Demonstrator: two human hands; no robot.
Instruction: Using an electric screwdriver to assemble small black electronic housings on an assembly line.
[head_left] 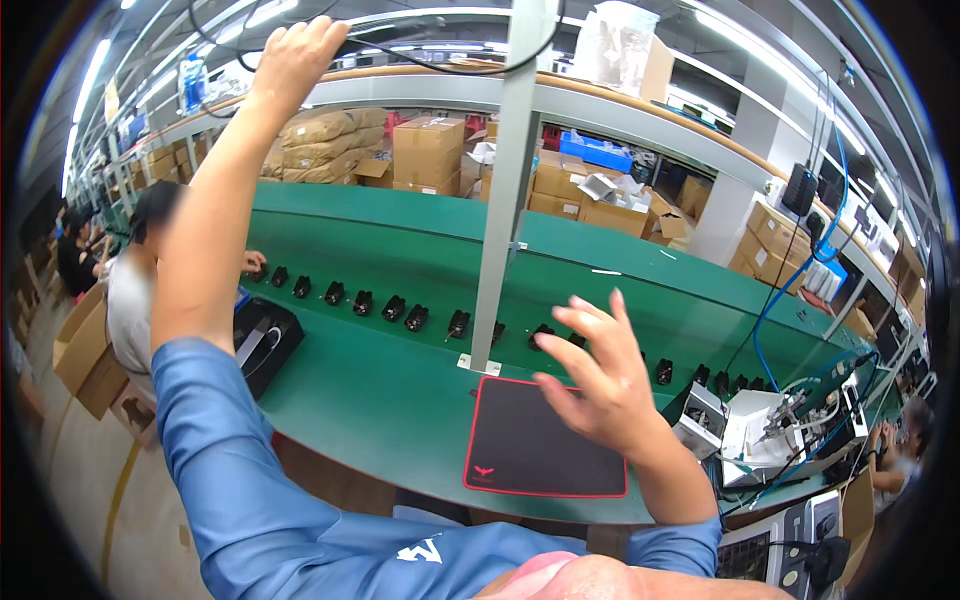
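Observation:
My left hand is raised high to the upper shelf rail, its fingers curled at a black cable that loops along there; whether it grips the cable I cannot tell. My right hand hovers with fingers spread over a black mat with a red border on the green workbench, holding nothing. A row of several small black parts runs along the green belt beyond the mat.
A grey upright post stands just behind the mat. A black device sits at the left, a white fixture with tubes at the right. Cardboard boxes are stacked behind. Another person works at the left.

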